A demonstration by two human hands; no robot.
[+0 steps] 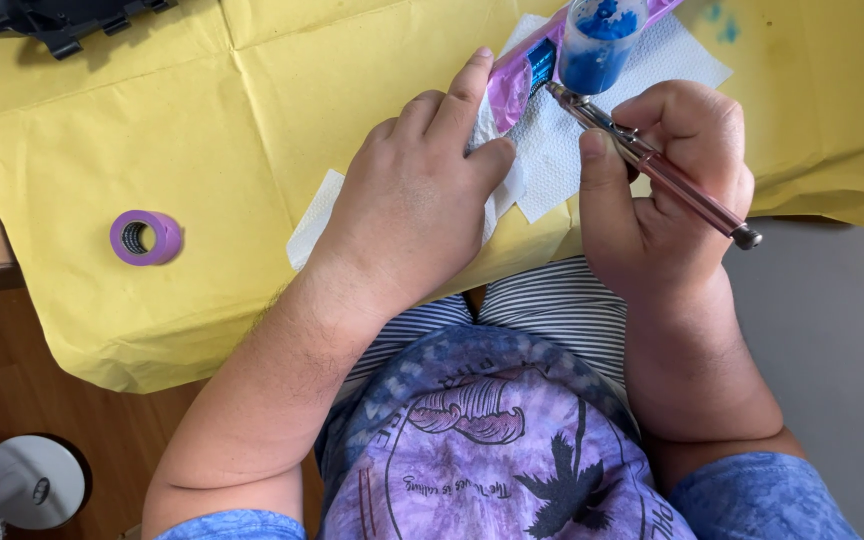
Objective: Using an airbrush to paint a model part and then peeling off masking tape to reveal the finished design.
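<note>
The person wears a tie-dye T-shirt [492,450] in purple and blue, with short blue sleeves [762,495] at both near corners. Its front bears a dark line print of a palm tree and a wave inside a ring. Below it show grey-and-white striped shorts [552,300]. Both forearms are bare.

A: What covers the counter [832,330]?
B: A creased yellow paper sheet [202,120]; the grey top shows at the right.
A: And the floor [122,430]?
B: Brown wood, at lower left, with a white round fan [27,482] on it. Soft daylight everywhere
</note>
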